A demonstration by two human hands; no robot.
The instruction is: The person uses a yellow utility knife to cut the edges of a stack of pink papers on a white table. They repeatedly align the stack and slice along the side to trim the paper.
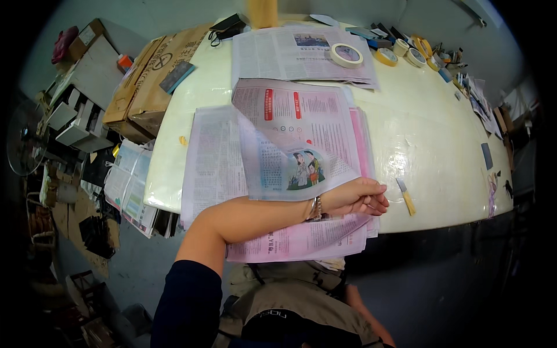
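Note:
My left arm reaches across the front of the table, a metal-banded wristwatch point(316, 209) on its wrist. My left hand point(355, 198) is over the right edge of the newspapers, fingers curled in; whatever they may hold is hidden. Beneath the forearm lies a pink newspaper page point(272, 246). A newspaper sheet point(290, 122) has its lower left part folded over, and this flap point(270, 168) with a colour drawing meets my forearm and hand. Right of the hand rests a knife point(406, 197) with a yellow handle. My right arm point(371, 319) shows low at the right, its hand out of sight.
More newspaper point(261, 55) lies at the back with a tape roll point(346, 55) on it. Several tape rolls point(416, 57) and small tools line the far right edge of the pale table point(441, 174). A cardboard box point(154, 81) and bundled papers point(130, 180) are at the left.

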